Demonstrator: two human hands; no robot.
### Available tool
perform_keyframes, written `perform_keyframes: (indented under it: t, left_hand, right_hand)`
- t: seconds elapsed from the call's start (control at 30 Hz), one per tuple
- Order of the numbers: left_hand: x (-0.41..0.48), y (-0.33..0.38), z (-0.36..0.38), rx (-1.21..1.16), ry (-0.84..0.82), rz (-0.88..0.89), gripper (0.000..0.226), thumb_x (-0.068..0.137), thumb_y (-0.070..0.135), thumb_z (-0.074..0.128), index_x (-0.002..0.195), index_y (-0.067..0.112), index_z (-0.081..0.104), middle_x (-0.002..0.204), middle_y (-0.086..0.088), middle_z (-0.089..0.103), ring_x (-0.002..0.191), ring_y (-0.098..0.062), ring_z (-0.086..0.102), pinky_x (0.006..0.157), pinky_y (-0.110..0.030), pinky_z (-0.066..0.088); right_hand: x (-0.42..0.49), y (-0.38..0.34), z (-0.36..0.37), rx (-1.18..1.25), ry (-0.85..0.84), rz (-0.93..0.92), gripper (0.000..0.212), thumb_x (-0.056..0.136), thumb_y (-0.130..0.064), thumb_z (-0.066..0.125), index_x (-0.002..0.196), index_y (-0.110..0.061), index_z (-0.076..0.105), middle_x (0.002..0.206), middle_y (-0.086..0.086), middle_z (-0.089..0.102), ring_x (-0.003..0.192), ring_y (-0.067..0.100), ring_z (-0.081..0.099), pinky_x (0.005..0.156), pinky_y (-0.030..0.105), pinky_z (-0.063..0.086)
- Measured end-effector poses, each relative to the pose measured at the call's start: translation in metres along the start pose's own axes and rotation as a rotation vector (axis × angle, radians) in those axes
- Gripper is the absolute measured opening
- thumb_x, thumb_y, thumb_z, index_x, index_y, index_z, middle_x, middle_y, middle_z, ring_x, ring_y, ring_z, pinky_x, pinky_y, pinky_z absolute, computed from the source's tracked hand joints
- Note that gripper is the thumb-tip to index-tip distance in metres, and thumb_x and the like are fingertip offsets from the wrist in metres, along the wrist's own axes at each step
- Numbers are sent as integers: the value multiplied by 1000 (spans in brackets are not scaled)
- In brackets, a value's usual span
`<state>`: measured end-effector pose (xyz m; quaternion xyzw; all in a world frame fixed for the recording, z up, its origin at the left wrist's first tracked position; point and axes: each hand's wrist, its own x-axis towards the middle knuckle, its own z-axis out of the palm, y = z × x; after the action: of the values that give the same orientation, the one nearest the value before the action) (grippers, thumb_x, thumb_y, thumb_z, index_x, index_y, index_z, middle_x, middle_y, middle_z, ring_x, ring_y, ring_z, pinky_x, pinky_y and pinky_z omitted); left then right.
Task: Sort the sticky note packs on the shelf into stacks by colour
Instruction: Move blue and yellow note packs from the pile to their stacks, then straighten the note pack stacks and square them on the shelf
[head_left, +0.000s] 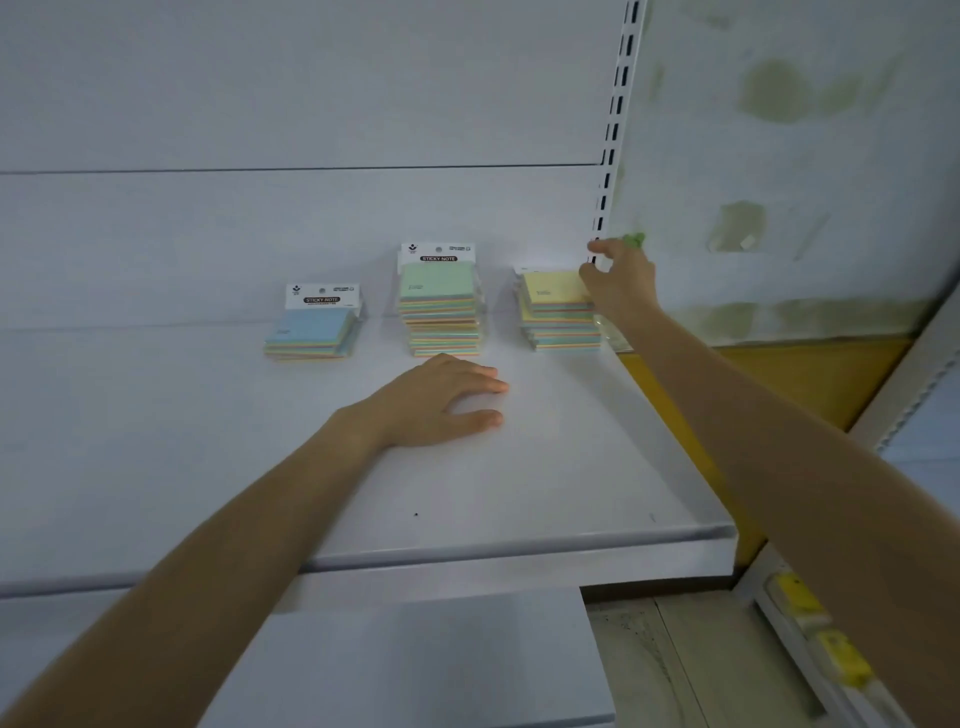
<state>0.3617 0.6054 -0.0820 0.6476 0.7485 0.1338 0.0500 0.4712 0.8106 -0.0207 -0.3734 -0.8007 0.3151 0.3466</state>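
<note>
While our left hand (441, 397) lies flat and released on the white metal shelf (519, 493), our right hand (621, 283) pinches the top pack of the yellow-faced sticky note stack (558, 312); these light, slippery wrapped packs suit edge grips.

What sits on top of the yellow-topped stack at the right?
The right hand covers the right rear corner of the yellow-topped stack; the top pack's header card is mostly hidden. No other item shows on it.
</note>
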Motion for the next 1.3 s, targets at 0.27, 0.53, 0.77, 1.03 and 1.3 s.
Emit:
perform_keyframes:
  t: [0.27,0.53,0.77,1.03,1.3]
  left_hand:
    - [-25,-11,-26,-10,5,-132,46,88,47,49,132,31,48,144,12,44,136,-6,33,116,-26,22]
    - [-152,-85,-70,51,76,-353,50,85,58,45,128,34,50,142,14,46,134,-6,36,114,-33,29]
    - [-311,-162,-113,87,129,-550,42,92,45,43,129,26,51,142,7,47,133,-12,38,113,-27,25]
    - [-452,-242,-135,22,240,-811,44,93,37,42,126,9,54,135,-9,54,127,-23,45,106,-27,27]
    - [-505,-331,-160,95,320,-948,38,94,27,46,126,9,53,135,-11,53,128,-24,44,107,-29,26]
  right_hand:
    - [-27,-56,30,-160,53,-640,36,84,-11,48,119,-8,57,124,13,56,118,32,45,99,33,34]
    - [-98,-152,134,-175,-194,-931,39,80,-21,45,112,-5,62,111,16,63,106,39,53,91,44,45]
    - [-183,-249,256,-150,-495,-959,35,88,-15,51,123,-10,55,129,12,53,119,30,47,103,37,36]
    - [-256,-328,368,-159,-731,-951,34,91,-16,50,124,-11,54,132,11,51,124,27,44,106,31,29]
    - [-260,-400,459,-128,-819,-972,30,91,-19,49,120,-12,56,126,11,53,116,25,49,98,28,35]
